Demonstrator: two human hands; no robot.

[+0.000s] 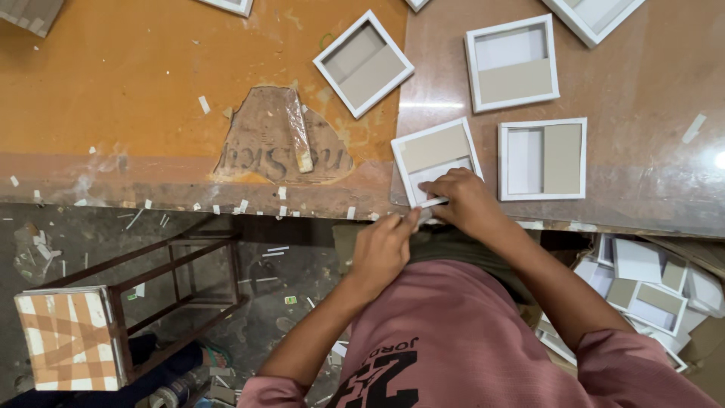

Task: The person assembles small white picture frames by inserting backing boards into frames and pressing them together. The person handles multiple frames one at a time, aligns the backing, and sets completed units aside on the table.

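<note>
- Nearest to the camera is the person's pink shirt (453,340) with dark print, both forearms reaching up from it toward the edge of the tabletop (136,91).
- The left hand (383,249) is curled shut, its fingertips pinching the end of a thin white strip (433,202) right at the table edge.
- The right hand (467,202) lies fingers-down over the near corner of a shallow white-rimmed square tray (432,155), pressing on the same strip where it meets the tray's rim.
- That tray sits tilted at the front edge of the tabletop, on the seam between the orange sheet and the brown glossy part; inside it show a tan card panel and a white one.
- Just to its right lies a second tray (542,159), squared up, with a white panel on the left and a tan one on the right.
- Farther back, two more trays: one turned like a diamond (363,63) on the orange side, one (512,63) on the brown side.
- To the left, a torn patch in the orange surface with a small plastic-wrapped stick (298,132) lying on it; white paper scraps dot the edge.
- Down on the floor at the left, a metal-framed stool (181,279) and an orange-and-white patterned box (68,336); at the right, a heap of finished trays (649,295).
</note>
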